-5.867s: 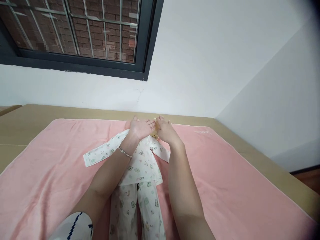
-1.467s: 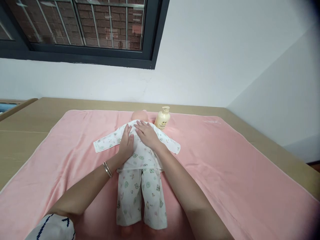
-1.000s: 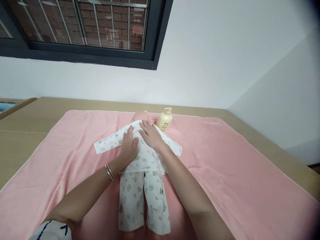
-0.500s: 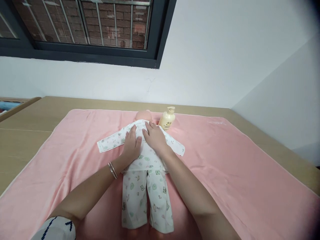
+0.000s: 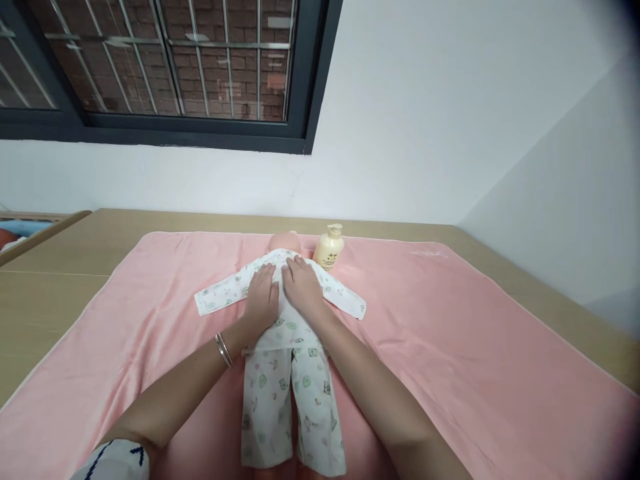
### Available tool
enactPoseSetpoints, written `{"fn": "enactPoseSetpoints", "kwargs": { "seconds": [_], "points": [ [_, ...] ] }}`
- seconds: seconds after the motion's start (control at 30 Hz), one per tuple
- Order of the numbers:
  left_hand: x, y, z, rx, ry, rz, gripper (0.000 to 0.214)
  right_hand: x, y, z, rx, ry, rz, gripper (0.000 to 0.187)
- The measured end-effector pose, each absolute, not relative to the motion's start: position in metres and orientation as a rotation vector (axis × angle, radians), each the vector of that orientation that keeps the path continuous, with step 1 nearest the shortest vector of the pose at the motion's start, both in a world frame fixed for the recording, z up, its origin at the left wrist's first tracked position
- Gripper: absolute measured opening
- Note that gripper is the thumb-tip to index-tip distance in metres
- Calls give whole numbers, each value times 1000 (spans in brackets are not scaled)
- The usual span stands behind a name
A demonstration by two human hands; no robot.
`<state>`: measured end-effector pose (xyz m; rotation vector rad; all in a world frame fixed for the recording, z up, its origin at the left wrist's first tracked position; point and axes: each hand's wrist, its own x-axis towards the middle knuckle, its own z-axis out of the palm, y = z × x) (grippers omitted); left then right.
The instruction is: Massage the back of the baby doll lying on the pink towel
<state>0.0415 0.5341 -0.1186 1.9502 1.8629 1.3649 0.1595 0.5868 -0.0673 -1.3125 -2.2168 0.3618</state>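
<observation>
A baby doll lies face down or turned away, dressed in a white printed top (image 5: pixel 293 327) and matching trousers (image 5: pixel 265 407). Its bald head (image 5: pixel 285 241) shows at the far end; the face is hidden. My left hand (image 5: pixel 262 299) rests flat on the left side of the doll's upper body, fingers stretched forward. On the other side my right hand (image 5: pixel 303 285) lies flat too, fingertips near the collar. Both sleeves spread outward on the blanket. Close to the doll's head stands a cream pump bottle (image 5: pixel 329 248).
A pink blanket (image 5: pixel 425 333) covers most of the wooden surface (image 5: pixel 50 307). Behind it rise a white wall (image 5: pixel 400 120) and a dark-framed window (image 5: pixel 200 133) with bars. Something blue (image 5: pixel 30 228) lies beyond the raised edge at far left.
The view has tilted up slightly, so everything sits a bit lower. My hands stay on the doll's upper body, with the right fingers drawn somewhat closer to the left hand.
</observation>
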Motion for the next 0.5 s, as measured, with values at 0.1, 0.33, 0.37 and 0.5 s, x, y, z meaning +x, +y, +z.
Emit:
{"fn": "enactPoseSetpoints", "kwargs": {
  "seconds": [0.1,0.33,0.37,0.5],
  "points": [
    [45,549,-106,1785,1922,1434,50,151,569,-65,-1257,-2141,599,52],
    [80,560,-68,1734,1740,1517,51,167,585,-58,-1021,-1680,904,56],
    [83,558,-65,1727,1693,1537,51,171,592,-58,-1043,-1661,875,56],
    [75,558,-65,1801,1761,1498,49,177,604,-62,-1167,-1919,570,48]
  ]
}}
